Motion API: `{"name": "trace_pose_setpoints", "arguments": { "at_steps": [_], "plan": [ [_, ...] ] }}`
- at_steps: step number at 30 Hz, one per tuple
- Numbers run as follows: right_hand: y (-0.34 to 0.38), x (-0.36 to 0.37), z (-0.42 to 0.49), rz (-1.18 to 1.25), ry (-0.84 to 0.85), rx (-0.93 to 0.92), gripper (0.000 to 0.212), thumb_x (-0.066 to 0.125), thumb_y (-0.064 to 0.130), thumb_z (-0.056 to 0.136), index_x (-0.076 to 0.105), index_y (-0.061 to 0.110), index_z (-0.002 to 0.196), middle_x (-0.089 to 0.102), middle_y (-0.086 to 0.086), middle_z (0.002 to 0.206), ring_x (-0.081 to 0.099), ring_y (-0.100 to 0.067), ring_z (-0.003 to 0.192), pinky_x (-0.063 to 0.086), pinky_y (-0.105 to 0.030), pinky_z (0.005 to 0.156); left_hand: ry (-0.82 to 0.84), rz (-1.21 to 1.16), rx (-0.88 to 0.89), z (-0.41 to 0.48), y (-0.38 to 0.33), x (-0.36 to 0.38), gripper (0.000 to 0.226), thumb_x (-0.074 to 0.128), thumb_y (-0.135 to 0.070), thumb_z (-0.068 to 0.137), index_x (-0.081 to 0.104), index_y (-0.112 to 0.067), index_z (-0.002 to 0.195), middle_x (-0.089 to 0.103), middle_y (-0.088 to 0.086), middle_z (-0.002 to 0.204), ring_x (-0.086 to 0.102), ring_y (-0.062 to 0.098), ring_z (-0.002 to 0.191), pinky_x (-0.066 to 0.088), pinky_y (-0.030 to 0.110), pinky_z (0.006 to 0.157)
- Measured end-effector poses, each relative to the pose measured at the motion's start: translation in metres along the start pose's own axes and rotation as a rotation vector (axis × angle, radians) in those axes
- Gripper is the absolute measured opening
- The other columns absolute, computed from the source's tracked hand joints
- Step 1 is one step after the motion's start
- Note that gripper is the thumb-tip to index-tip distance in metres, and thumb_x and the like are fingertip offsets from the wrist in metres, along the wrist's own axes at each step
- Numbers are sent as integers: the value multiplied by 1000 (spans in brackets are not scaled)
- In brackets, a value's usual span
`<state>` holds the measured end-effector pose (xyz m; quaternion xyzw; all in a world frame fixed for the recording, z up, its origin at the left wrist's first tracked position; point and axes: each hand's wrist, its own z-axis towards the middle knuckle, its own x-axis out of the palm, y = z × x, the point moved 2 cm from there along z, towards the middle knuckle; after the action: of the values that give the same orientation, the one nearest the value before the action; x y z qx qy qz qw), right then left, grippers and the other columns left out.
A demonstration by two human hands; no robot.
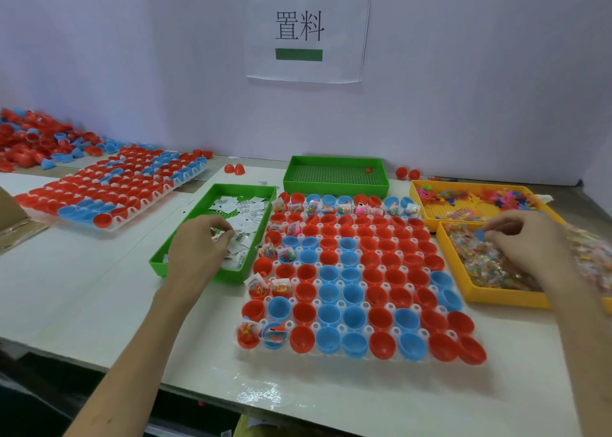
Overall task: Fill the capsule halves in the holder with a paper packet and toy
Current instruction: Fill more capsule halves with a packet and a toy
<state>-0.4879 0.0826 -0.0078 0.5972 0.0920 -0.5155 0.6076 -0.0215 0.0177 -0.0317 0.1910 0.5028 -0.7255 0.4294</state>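
Hands work both sides of a clear plastic holder [337, 304] at the lower centre of the frame, its rows packed with red and blue capsule halves [381, 344] standing open side up. The halves along the holder's top row and down its left edge already carry a packet and a bagged toy; the others show bare insides.

The left hand [198, 251] reaches into a green tray [159, 269] just left of the holder, fingers curled down and pinching at the white paper packets [245, 209] piled inside. The right hand [523, 241] hangs over a yellow tray [496, 295] at the right edge of the frame, fingertips drawn together and gripping among the clear toy bags [480, 264] that fill it.

Behind that tray sits a second yellow tray [418, 204] of loose coloured toys [463, 201], and a second green tray [334, 184] lies just above the holder. At the left of the frame, a second holder [116, 188] full of capsule halves rests on the white table [82, 287], with a loose heap of halves [33, 138] beyond it. A printed paper sign [304, 29] hangs on the wall at top centre.
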Motion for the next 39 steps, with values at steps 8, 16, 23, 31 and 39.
{"name": "trace_pose_setpoints", "arguments": {
  "at_steps": [8,16,23,31,39],
  "plan": [
    [2,4,-1,-112,235,12,13,80,27,83,68,25,89,69,-6,99,62,-26,96,49,-37,81,-118,-292,-15,-5,-22,-16,10,69,-9,92,68,-19,89,72,-3,83,68,7,68,58,29,71],
    [2,2,1,35,-26,-62,13,73,10,87,74,22,82,71,-3,84,62,-18,77,48,-35,71,-39,-877,-69,-32,-98,-43,20,80,-16,81,74,-27,96,75,1,87,73,14,84,58,22,77],
    [9,-6,-2,261,-239,-127,13,74,5,84,72,18,84,70,-4,81,65,-22,78,49,-32,73,4,-1217,-135,-79,-149,-36,11,74,-16,84,80,-25,82,76,4,81,74,17,80,56,20,73],
    [20,-11,-7,657,-277,-78,20,75,13,87,72,32,81,71,14,76,64,4,69,49,-14,64,262,-1615,-453,-118,-193,-8,14,72,-15,74,77,-9,86,76,12,83,75,20,78,60,24,72],
    [76,12,-40,1263,261,-3,13,69,11,76,74,21,83,72,3,75,68,-9,65,57,-21,61,329,-2005,-969,-136,-207,12,21,72,-7,75,76,4,92,75,17,96,75,20,86,62,29,78]
  ]
}}
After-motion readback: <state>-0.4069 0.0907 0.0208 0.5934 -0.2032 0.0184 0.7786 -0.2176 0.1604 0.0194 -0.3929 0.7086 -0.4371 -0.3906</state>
